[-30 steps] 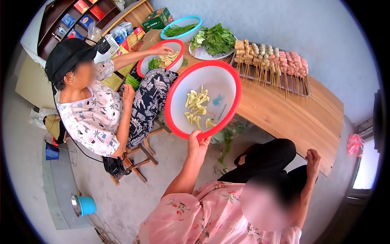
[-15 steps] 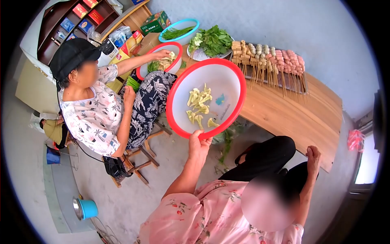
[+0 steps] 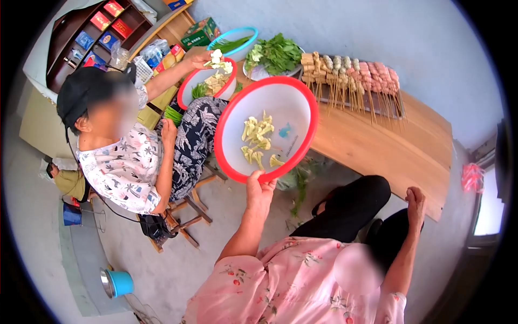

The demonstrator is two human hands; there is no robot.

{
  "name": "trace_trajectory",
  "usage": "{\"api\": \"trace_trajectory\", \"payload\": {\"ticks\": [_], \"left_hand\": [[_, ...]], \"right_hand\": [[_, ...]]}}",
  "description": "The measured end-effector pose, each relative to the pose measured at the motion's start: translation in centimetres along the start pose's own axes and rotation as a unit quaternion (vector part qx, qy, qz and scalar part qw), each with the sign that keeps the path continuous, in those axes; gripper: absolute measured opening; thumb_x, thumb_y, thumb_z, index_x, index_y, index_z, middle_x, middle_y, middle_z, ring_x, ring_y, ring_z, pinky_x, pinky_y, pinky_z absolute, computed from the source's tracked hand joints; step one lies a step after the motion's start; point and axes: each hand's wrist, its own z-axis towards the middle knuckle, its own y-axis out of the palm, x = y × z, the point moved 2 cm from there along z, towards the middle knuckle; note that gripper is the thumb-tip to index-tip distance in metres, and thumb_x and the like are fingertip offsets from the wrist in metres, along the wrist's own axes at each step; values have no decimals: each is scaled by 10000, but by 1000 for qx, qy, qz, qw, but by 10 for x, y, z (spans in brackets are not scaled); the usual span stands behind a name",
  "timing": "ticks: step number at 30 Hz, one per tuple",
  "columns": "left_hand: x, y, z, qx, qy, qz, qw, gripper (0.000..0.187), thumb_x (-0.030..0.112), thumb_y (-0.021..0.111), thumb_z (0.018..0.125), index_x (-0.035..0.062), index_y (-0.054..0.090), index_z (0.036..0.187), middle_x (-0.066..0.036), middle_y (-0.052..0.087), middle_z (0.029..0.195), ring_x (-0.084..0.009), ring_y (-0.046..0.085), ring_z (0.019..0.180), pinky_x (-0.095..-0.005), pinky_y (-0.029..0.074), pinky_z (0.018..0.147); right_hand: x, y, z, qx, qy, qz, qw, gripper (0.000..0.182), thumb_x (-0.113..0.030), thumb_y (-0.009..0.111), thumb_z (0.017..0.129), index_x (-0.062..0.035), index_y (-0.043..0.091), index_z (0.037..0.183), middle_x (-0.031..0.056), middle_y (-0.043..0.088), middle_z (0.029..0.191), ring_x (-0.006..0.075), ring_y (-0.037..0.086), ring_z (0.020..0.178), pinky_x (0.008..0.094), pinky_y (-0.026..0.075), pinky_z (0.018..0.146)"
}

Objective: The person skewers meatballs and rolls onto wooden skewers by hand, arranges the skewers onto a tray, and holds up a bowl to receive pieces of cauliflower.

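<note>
My left hand (image 3: pixel 260 190) grips the near rim of a red-rimmed white basin (image 3: pixel 302 100), thumb and fingers around the edge. The basin is held tilted toward me, and several cauliflower florets (image 3: pixel 258 132) lie on its floor. Out to the right, my right hand (image 3: pixel 415 203) is closed near my knee, apart from the basin; whatever is in its fingers, if anything, is hidden. To the left, a seated co-worker's hand (image 3: pixel 200 57) holds pale cauliflower pieces (image 3: pixel 217 58) above a second red-rimmed basin (image 3: pixel 184 89) containing tan chunks and greens.
On the wooden table (image 3: pixel 372 156) stands a tray (image 3: pixel 398 108) of skewered food (image 3: pixel 345 75). Farther back are a plate of leafy greens (image 3: pixel 280 54) and a blue-rimmed basin (image 3: pixel 249 35). Wooden stools (image 3: pixel 189 213) and a blue bucket (image 3: pixel 120 282) stand on the floor.
The co-worker's hand has risen out of the second basin, lifting cauliflower pieces. My basin appears slightly farther left, still in my left hand. My right hand stays near my knee.
</note>
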Motion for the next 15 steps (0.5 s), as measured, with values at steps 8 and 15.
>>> {"api": "trace_trajectory", "payload": {"ticks": [8,15], "left_hand": [[0,4,-8,-2,15,38,999,159,20,555,775,8,474,911,-104,535,872,-232,582,729,-349,521,629],[1,9,-40,-31,17,69,997,174,33,574,773,20,478,917,-94,534,885,-228,583,764,-345,527,663]], "right_hand": [[-14,-2,5,-5,6,-11,1000,197,-158,560,842,19,622,901,132,622,758,206,604,665,317,469,660],[-15,-12,-9,4,15,-15,1000,222,-183,560,860,21,615,930,100,607,755,183,588,673,300,463,661]]}}
